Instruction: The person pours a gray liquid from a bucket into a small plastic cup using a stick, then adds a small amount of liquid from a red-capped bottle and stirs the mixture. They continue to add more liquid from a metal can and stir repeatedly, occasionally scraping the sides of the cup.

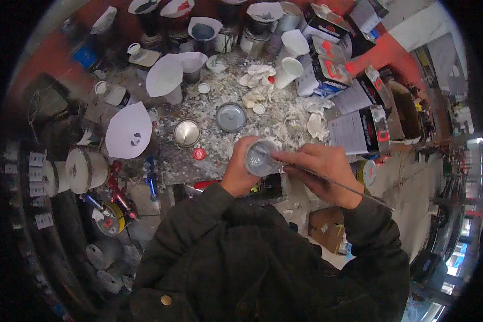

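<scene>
My left hand [238,170] is wrapped around a translucent plastic cup [260,158], held upright near the bench's front edge. A little greyish residue or liquid seems to be inside; which one I cannot tell. My right hand [325,170] grips a long thin metal stirring rod [354,190]. Its near part slants back past my wrist, and its other end points to the cup's rim, partly hidden by my fingers. Beyond the cup on the paint-splattered bench [209,104] lie a round grey lid or tin [231,117], a shiny metal tin [187,132] and a red cap [199,154].
Several cups with paper strainers [164,76] stand at the back and left. Crumpled rags [256,80] and a white cup [288,72] sit mid-bench. Metal cans [327,68] line the right. Spray guns [119,193] hang at front left. A cardboard box [326,228] is below my right arm.
</scene>
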`<state>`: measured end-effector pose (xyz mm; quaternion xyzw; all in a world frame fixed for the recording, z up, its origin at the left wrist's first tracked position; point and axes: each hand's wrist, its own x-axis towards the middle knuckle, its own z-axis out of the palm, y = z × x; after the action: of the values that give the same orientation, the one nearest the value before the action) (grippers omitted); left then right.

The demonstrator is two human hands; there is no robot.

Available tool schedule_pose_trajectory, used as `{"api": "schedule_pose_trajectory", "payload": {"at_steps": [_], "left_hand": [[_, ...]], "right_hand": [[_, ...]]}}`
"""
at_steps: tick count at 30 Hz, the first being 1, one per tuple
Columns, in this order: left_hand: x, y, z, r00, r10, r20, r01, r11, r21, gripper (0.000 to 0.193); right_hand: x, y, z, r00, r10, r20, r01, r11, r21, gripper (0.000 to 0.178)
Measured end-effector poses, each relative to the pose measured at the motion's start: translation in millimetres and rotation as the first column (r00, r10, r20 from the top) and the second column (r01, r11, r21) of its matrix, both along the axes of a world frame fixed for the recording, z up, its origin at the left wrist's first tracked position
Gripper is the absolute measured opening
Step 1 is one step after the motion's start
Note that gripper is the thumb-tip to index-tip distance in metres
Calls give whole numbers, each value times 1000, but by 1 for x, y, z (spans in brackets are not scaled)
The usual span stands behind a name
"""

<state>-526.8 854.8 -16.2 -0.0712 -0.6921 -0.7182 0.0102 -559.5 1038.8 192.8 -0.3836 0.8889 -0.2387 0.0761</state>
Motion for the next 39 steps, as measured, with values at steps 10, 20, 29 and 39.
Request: {"api": "schedule_pose_trajectory", "payload": {"at_steps": [10, 20, 29, 39], "left_hand": [[-10, 21, -8, 979, 171, -110, -179, 982, -61, 76], [-14, 43, -12, 973, 229, -18, -230, 972, -44, 74], [-15, 66, -31, 978, 204, 36, -205, 978, 37, 76], [-20, 67, -28, 980, 197, 39, -197, 980, -25, 77]], "right_hand": [[-18, 9, -15, 996, -60, 61, 71, 977, -202, 35], [-28, 31, -35, 998, 21, 53, -6, 966, -257, 41], [-25, 51, -36, 988, 56, 146, -27, 981, -194, 36], [-24, 52, -37, 987, -62, 151, 97, 966, -241, 35]]}}
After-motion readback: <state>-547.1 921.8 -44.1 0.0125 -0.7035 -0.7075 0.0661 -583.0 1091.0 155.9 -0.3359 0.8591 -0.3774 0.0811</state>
